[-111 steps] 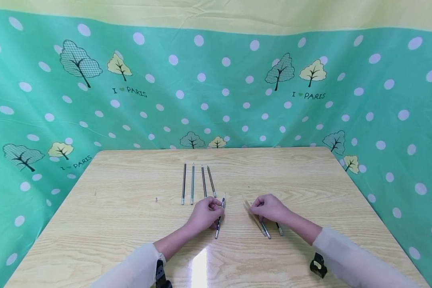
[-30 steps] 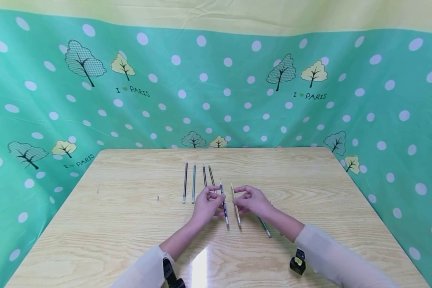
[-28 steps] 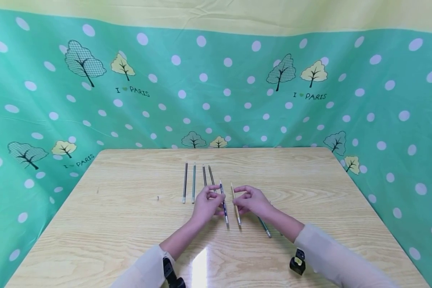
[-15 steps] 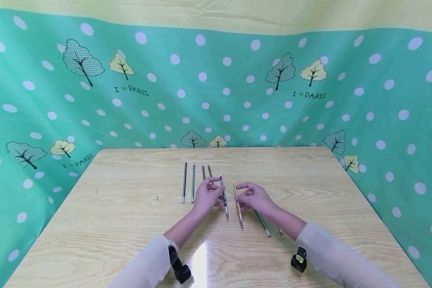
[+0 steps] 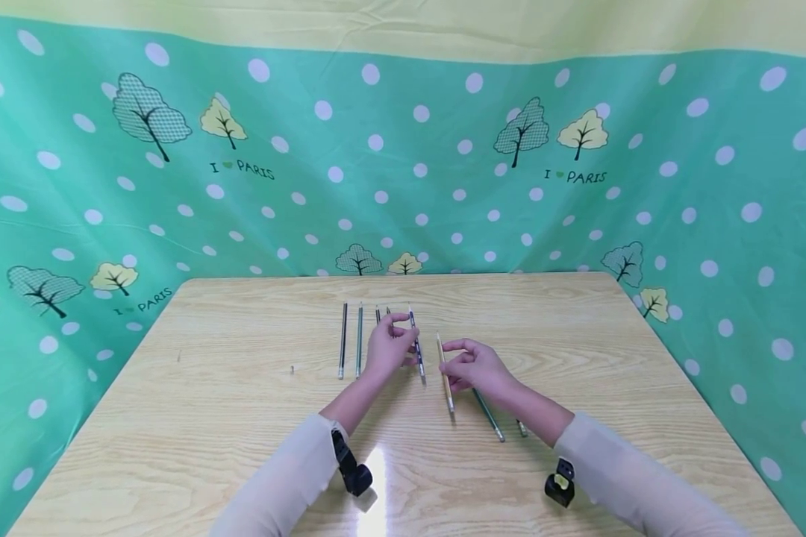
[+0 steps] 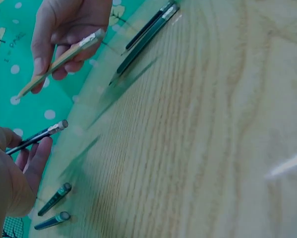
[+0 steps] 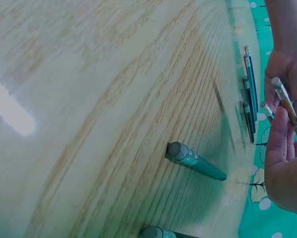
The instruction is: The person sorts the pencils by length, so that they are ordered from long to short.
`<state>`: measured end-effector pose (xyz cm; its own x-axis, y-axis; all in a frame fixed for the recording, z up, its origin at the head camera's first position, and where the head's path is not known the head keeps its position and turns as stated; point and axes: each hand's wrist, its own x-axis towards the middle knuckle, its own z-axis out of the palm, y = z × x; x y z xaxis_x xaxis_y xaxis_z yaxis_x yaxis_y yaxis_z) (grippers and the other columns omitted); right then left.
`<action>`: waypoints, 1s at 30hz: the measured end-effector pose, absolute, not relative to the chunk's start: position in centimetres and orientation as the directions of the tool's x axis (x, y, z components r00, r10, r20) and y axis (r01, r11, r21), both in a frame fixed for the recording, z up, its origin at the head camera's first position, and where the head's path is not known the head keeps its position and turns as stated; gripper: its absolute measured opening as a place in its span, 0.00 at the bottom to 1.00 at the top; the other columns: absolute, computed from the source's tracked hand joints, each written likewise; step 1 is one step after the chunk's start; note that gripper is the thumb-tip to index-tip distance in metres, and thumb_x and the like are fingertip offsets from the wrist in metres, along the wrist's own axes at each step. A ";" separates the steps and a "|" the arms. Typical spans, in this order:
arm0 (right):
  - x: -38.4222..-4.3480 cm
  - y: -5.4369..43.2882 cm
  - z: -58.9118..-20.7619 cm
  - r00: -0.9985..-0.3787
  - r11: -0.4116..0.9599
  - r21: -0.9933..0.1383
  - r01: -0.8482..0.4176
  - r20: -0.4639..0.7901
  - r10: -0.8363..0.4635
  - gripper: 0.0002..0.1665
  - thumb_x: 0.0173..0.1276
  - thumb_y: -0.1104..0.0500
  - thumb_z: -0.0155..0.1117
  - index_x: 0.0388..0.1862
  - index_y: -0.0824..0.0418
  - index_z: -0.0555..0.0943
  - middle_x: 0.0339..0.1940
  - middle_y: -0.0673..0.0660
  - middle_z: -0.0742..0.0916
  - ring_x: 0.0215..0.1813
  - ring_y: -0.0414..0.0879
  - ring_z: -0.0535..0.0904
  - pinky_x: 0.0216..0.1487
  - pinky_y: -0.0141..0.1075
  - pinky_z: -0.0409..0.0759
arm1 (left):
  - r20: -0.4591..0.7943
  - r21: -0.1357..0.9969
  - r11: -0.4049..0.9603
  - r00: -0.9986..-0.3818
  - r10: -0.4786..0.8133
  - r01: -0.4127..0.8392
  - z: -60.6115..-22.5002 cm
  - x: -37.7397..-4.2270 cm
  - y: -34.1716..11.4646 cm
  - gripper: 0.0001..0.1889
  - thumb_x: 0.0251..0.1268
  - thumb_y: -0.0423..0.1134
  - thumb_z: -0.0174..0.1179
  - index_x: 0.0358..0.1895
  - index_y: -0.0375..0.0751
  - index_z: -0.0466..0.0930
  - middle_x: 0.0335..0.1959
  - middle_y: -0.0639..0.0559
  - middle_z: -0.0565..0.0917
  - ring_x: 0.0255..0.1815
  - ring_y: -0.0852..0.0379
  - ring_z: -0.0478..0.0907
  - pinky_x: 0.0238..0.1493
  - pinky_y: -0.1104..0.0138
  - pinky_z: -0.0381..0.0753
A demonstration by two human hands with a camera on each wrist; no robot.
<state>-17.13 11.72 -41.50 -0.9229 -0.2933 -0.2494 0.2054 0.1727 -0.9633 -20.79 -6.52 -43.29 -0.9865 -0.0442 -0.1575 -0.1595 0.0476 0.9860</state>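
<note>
My left hand [image 5: 391, 347] pinches a dark blue patterned pencil [image 5: 419, 356], tip pointing away. In the left wrist view its eraser end [image 6: 58, 127] is raised above the table. My right hand [image 5: 480, 371] pinches a yellow pencil [image 5: 447, 388], also off the table, as its shadow in the left wrist view suggests. Left of the left hand, a black pencil [image 5: 343, 339] and a teal pencil [image 5: 359, 339] lie side by side. Two dark pencils beside them are partly hidden by that hand. Under the right forearm lie a green pencil [image 5: 489, 418] and a dark pencil [image 5: 522, 429], partly covered.
The pencils are on a light wood-grain table [image 5: 242, 447]. A small dark bit [image 5: 292, 369] lies left of the row. A green dotted curtain [image 5: 295, 149] hangs behind and around the table. Light glares off the table's front.
The right hand has taken the yellow pencil from the right-hand group and brought it leftward. The left hand has carried the blue pencil farther forward, beside the row.
</note>
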 end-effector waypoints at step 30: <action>-17.3 11.9 -41.5 -0.928 0.184 -0.961 0.206 -0.252 -0.276 0.28 0.60 0.65 0.64 0.59 0.68 0.69 0.25 0.51 0.83 0.27 0.42 0.78 0.32 0.35 0.84 | -0.127 0.926 0.338 -0.982 -0.140 -0.168 -44.4 -24.8 -5.9 0.20 0.60 0.36 0.58 0.57 0.43 0.72 0.37 0.47 0.80 0.27 0.57 0.76 0.24 0.69 0.82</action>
